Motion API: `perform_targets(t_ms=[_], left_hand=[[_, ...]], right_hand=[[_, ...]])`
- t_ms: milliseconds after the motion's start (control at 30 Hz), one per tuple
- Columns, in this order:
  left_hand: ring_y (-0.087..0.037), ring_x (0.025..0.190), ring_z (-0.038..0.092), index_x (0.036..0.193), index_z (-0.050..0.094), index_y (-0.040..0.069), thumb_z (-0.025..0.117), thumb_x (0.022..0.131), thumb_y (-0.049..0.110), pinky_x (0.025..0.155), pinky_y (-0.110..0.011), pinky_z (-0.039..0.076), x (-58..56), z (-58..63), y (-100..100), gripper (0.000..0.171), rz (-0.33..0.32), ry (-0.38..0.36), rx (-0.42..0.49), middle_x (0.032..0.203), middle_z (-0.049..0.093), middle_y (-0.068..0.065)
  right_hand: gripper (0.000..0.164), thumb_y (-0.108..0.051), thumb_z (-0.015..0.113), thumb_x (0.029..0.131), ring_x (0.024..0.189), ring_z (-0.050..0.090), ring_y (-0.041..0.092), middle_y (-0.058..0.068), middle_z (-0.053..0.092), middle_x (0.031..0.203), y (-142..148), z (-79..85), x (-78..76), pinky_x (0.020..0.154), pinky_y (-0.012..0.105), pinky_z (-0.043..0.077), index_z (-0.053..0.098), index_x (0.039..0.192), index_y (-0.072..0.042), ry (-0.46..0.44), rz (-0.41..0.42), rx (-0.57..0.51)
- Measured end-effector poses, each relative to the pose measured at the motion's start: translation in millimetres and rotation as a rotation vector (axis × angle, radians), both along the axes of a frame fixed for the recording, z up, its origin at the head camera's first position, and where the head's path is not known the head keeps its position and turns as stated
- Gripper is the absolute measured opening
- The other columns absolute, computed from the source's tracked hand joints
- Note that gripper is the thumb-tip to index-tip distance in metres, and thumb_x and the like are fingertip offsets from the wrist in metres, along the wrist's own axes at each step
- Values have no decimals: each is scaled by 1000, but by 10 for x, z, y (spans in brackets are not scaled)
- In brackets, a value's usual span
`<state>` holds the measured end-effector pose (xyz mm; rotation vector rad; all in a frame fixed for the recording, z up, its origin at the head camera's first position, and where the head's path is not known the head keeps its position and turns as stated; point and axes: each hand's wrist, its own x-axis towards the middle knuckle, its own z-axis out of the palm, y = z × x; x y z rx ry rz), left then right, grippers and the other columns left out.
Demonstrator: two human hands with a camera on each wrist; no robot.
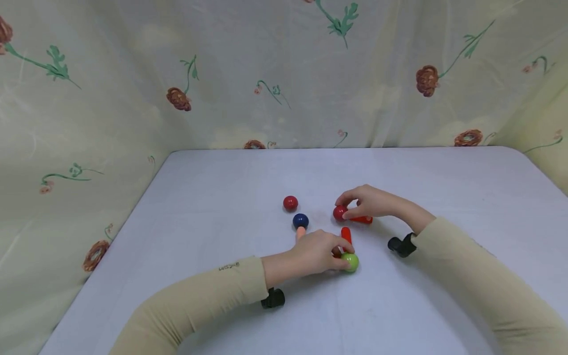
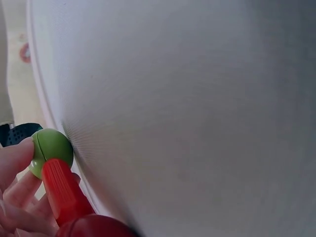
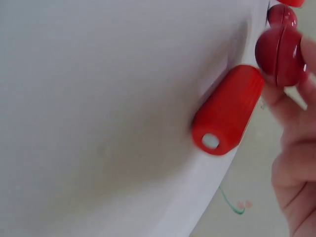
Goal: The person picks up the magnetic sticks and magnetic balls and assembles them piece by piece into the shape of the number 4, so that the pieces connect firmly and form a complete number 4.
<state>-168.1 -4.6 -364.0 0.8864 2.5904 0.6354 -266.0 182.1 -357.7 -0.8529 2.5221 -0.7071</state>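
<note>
My left hand pinches a lime-green ball between thumb and finger. Close by lies a ridged red stick-like piece; in the left wrist view its end meets or overlaps the green ball, and a dark red ball shows at its lower end. One left finger extends to a dark blue ball; whether it touches cannot be told. My right hand holds a red ball with thumb and fingertips. Beside it lies a second red stick-like piece with a hole in its end.
Another red ball sits behind the blue one on the white-covered table. Small black cameras are strapped under both wrists. A flower-patterned curtain hangs beyond the table's back edge and along its sides.
</note>
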Motion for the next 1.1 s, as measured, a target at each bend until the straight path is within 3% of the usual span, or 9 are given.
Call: perform_targets(t_ms=[100, 233, 400, 633, 1100], left_hand=[[2, 69, 53, 109, 67, 23, 71, 80, 28, 60, -16, 36, -1, 1, 1, 30, 0, 1, -3, 76, 63, 12], [1, 70, 52, 109, 67, 23, 71, 80, 28, 60, -16, 37, -4, -5, 2, 30, -4, 9, -7, 76, 62, 12], [1, 72, 52, 108, 68, 23, 71, 80, 28, 61, -16, 36, -4, -17, 6, 29, -7, 19, -11, 77, 62, 12], [1, 71, 51, 108, 67, 22, 71, 80, 29, 61, -15, 36, -4, -14, 1, 30, -19, 28, -5, 76, 62, 13], [3, 69, 52, 107, 67, 25, 70, 80, 33, 64, -19, 33, -1, -3, -8, 28, -16, 56, -26, 75, 62, 14]], right_hand=[[34, -16, 63, 86, 96, 53, 22, 14, 59, 115, 65, -1, 19, 77, 35, 50, 58, 117, -5, -63, 51, -24], [36, -17, 62, 87, 87, 52, 20, 16, 55, 119, 131, -24, 22, 64, 26, 49, 56, 120, -5, -142, 48, -54], [36, -18, 62, 87, 94, 50, 21, 15, 55, 119, 170, -31, 25, 70, 26, 49, 55, 120, -5, -154, 42, -78], [35, -17, 61, 87, 57, 47, 12, 11, 55, 112, 161, -25, 37, 53, 21, 42, 55, 120, -6, -219, 59, -77], [36, -16, 60, 88, 48, 40, 13, 9, 55, 103, 83, -28, 35, 49, 21, 39, 56, 121, -5, -200, 85, -44]])
